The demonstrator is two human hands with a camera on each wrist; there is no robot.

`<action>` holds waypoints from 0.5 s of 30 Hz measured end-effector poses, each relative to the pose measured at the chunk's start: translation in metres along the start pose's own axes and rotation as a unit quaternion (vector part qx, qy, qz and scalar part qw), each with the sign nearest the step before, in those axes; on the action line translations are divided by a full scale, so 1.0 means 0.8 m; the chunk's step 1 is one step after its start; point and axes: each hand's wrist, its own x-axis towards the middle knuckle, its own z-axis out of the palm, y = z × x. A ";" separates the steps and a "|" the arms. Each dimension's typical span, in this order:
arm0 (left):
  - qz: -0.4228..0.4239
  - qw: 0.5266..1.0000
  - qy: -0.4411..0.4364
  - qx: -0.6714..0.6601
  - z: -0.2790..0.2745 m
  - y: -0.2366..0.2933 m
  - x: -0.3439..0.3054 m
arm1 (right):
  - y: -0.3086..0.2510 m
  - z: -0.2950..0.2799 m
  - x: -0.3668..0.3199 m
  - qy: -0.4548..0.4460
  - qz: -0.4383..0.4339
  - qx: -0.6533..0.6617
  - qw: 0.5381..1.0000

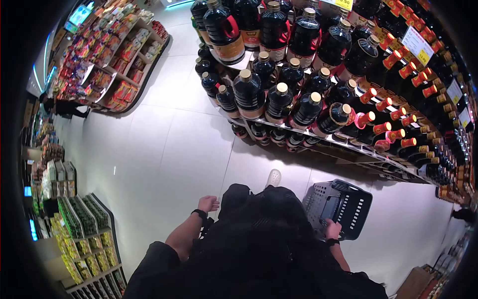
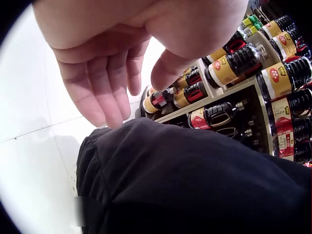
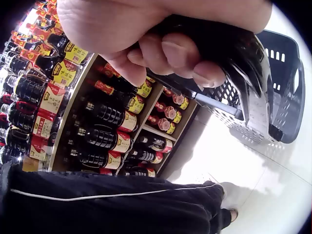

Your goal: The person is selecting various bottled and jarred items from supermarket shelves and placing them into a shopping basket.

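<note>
Two hands: bare and well apart, either side of dark clothing (image 1: pixel 254 234).
Left hand (image 1: pixel 208 203): empty, beside the clothing; fingers loosely bent and close together, thumb apart from them; dark wristband (image 1: pixel 199 215) round the wrist.
Right hand (image 1: pixel 333 229): wrapped round the black handle (image 3: pixel 234 53) of the basket, fingers curled firmly beneath the grip.
Basket (image 1: pixel 359 212): at the right side of the body, near the lower front edge of the bottle shelf; dark, with slotted and perforated walls.
Bottle shelf (image 1: pixel 318 135): tiered, with large dark bottles (image 1: pixel 249 94) and their pale gold caps towards the left corner, red-capped bottles (image 1: pixel 366 118) along the front edge further right, more bottles on the level beneath.
Price cards (image 1: pixel 417 45): upright among the upper tiers.
Packet stand (image 1: pixel 143 89): across the aisle, rounded at the near corner, stacked with bright packets.
Low stand (image 1: pixel 102 274): yellow packs on the tiers, green goods along the top edge.
Floor (image 1: pixel 164 144): pale tiles, with a light shoe (image 1: pixel 273 178) just ahead of the clothing.
</note>
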 end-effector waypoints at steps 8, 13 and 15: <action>0.031 0.993 -0.080 0.076 -0.015 0.113 0.064 | -0.025 0.081 -0.077 0.006 -0.048 -0.007 0.999; 0.061 0.985 -0.124 0.099 -0.051 0.169 0.105 | -0.023 0.131 -0.107 0.016 -0.082 0.000 0.997; 0.073 0.983 -0.130 0.106 -0.076 0.185 0.118 | -0.029 0.149 -0.120 -0.003 -0.034 0.001 0.999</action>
